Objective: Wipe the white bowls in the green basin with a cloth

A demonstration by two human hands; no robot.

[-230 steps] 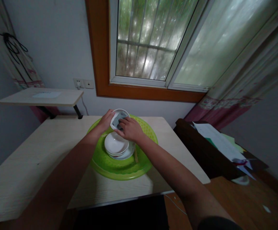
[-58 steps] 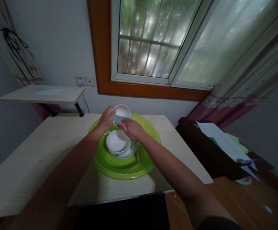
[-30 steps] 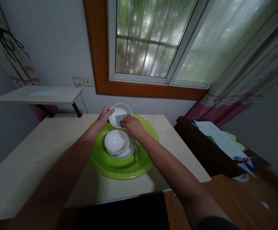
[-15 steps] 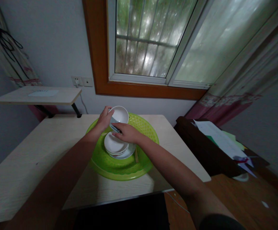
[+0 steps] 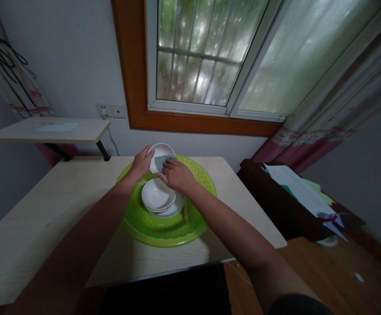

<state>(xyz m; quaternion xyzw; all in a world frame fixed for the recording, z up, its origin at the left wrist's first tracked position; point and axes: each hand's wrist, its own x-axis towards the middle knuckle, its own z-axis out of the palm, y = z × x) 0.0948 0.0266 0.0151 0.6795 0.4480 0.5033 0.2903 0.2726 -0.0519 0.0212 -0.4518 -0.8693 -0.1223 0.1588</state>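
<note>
While gripping bowl (image 5: 162, 149) with left hand (image 5: 142, 162) and holding cloth (image 5: 159, 162) inside with right hand (image 5: 179, 176), seems mid-wipe, with progress on stack (image 5: 157, 195) unclear.

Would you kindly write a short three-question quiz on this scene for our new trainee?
1. True or false: the left hand holds a white bowl by its side.

2. Which thing is under the right hand's fingers, inside that bowl?
A) a metal spoon
B) a grey cloth
C) a yellow sponge

3. Fill in the blank: in the green basin, the stacked bowls stand on a ____.

Key: 1. True. 2. B. 3. plate.
</note>
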